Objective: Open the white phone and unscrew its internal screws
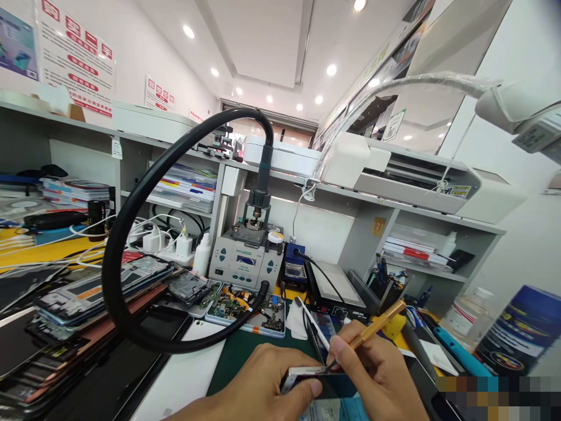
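Note:
My left hand [267,383] is closed around a thin, silver-edged phone [304,371], gripping its left end between thumb and fingers. My right hand [372,368] pinches a slim tool with a golden-yellow handle [379,323]. The tool's dark tip meets the upper edge of the phone; whether it is a blade or a brush I cannot tell. Beneath both hands lies a dark green mat [241,356]. Right behind the right hand, a white strip-like piece [313,321] leans at a slant. My fingers hide much of the phone.
A hot-air rework station [245,263] stands behind, its black hose [109,251] looping in front at left. Before it sits a tray of circuit boards [245,310]. Stacked phone parts [105,286] fill the left. A clear bottle [467,316] and blue can [521,330] stand right.

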A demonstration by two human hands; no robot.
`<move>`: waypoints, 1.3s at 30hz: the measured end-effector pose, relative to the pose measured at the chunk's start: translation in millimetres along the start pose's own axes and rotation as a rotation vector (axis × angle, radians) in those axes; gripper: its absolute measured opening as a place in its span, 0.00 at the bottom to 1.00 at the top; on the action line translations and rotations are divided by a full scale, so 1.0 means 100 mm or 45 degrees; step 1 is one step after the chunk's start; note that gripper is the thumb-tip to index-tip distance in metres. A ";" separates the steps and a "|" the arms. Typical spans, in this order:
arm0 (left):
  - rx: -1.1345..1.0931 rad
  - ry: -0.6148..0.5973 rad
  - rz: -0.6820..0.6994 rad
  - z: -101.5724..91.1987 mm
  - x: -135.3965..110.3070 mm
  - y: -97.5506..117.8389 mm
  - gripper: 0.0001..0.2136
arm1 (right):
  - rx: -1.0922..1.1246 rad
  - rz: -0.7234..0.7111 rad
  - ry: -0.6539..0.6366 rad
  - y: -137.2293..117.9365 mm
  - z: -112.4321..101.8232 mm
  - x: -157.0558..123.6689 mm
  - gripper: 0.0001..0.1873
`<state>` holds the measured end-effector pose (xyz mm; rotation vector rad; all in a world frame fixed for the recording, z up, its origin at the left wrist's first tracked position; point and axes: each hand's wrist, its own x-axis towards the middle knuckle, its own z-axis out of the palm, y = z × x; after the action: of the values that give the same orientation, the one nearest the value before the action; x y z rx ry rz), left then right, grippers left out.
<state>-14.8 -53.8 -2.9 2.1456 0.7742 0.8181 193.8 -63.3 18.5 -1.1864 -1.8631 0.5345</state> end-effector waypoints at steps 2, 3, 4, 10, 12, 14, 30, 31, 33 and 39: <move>0.001 0.010 -0.002 0.00 -0.01 0.00 0.15 | -0.016 -0.016 -0.018 0.01 0.00 0.00 0.24; -0.002 0.017 -0.003 0.00 -0.01 0.00 0.15 | -0.021 -0.028 -0.024 0.01 0.00 0.00 0.24; -0.005 0.023 -0.003 0.01 -0.01 0.00 0.15 | -0.023 -0.037 -0.020 0.01 0.00 0.00 0.24; -0.027 0.018 -0.023 0.00 0.00 0.00 0.14 | -0.019 -0.022 0.000 0.02 0.00 -0.01 0.24; -0.032 0.006 -0.019 0.00 0.00 0.01 0.14 | -0.013 -0.006 -0.015 0.01 0.00 -0.01 0.24; -0.028 0.003 -0.018 0.00 -0.01 0.00 0.14 | 0.003 -0.006 -0.010 -0.01 0.00 -0.01 0.24; -0.022 0.025 -0.006 0.00 -0.02 0.00 0.14 | 0.073 -0.005 0.072 -0.05 0.05 -0.02 0.24; -0.024 0.019 -0.002 0.00 -0.02 0.00 0.13 | 0.071 -0.003 0.068 -0.06 0.05 -0.02 0.24; -0.026 0.015 0.000 0.00 -0.02 0.00 0.13 | 0.062 -0.004 0.062 -0.07 0.04 -0.02 0.24; 0.013 0.015 0.003 0.00 0.00 0.02 0.14 | 0.024 -0.044 0.032 -0.08 0.02 -0.02 0.24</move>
<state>-14.6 -54.6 -1.5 2.1524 0.7835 0.8303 188.3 -68.5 21.6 -1.1414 -1.8502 0.5146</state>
